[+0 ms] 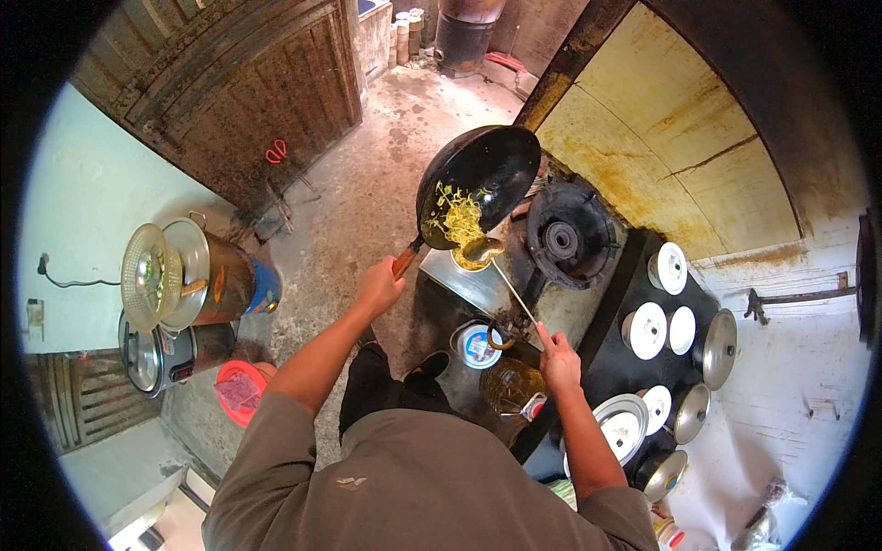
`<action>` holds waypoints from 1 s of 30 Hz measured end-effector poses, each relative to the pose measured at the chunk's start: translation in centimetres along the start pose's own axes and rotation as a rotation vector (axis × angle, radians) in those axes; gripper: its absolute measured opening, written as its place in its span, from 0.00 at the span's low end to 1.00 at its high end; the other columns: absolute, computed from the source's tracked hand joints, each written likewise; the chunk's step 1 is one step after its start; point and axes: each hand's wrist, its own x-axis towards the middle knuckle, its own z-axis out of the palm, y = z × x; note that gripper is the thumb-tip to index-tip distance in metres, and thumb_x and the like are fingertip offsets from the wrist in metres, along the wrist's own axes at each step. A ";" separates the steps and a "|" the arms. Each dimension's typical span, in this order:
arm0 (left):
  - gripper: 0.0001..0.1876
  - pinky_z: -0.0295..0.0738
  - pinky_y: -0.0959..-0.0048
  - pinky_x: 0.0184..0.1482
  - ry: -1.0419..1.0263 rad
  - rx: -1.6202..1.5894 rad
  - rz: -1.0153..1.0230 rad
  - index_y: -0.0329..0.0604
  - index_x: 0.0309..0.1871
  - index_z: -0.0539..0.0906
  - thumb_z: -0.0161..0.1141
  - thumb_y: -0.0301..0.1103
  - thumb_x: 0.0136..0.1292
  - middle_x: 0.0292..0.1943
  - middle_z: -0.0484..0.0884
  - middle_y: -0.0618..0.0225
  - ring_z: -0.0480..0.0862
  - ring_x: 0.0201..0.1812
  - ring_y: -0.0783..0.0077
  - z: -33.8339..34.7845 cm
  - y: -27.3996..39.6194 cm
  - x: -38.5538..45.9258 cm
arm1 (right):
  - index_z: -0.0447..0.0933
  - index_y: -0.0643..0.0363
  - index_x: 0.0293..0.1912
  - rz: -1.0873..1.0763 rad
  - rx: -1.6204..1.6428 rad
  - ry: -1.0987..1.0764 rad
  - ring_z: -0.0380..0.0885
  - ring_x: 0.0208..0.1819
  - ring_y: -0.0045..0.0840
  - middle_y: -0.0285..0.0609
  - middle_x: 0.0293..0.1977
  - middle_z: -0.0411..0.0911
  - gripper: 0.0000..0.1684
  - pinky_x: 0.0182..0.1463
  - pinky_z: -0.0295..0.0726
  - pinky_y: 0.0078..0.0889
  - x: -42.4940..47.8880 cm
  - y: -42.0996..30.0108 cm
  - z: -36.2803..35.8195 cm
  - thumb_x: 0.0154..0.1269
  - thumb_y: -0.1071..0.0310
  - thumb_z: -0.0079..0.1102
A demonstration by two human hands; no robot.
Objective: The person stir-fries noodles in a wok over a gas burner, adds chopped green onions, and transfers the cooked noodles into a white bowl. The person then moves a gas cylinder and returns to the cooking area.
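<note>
My left hand grips the wooden handle of a black wok, which is tilted steeply. Pale yellow-green food shreds lie at the lower side of the wok and reach its edge. In my right hand is the long thin handle of a metal ladle; its bowl rests against the shreds at the wok's rim. Under the ladle, a bowl holding more shreds stands on the metal-topped ledge of the stove. The ladle and wok hide much of this bowl.
Right of the wok is a bare gas burner. Several white-lidded containers and metal-lidded pots line the black counter. A plastic oil jug and a white tub stand below. At left are a colander and a rice cooker.
</note>
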 end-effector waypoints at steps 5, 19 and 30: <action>0.20 0.78 0.48 0.46 -0.034 0.028 -0.003 0.38 0.53 0.78 0.69 0.35 0.60 0.39 0.86 0.46 0.85 0.45 0.40 -0.8 -0.2 -0.1 | 0.73 0.35 0.71 -0.021 0.075 0.054 0.82 0.36 0.41 0.43 0.38 0.75 0.44 0.39 0.82 0.43 0.7 -1.0 -0.8 0.57 0.79 0.60; 0.20 0.79 0.48 0.47 -0.030 0.041 0.027 0.38 0.53 0.78 0.69 0.35 0.60 0.40 0.86 0.46 0.85 0.44 0.40 -1.1 0.1 -0.4 | 0.72 0.31 0.72 -0.035 -0.024 0.031 0.82 0.39 0.41 0.42 0.39 0.75 0.45 0.40 0.82 0.45 0.5 -0.9 -0.4 0.57 0.80 0.59; 0.21 0.78 0.49 0.47 -0.049 0.071 0.039 0.39 0.54 0.78 0.69 0.35 0.60 0.40 0.86 0.46 0.85 0.45 0.41 -1.7 -0.3 -0.3 | 0.74 0.30 0.70 -0.035 -0.022 0.034 0.81 0.40 0.41 0.42 0.39 0.75 0.45 0.40 0.82 0.44 0.6 -0.3 -0.4 0.57 0.80 0.60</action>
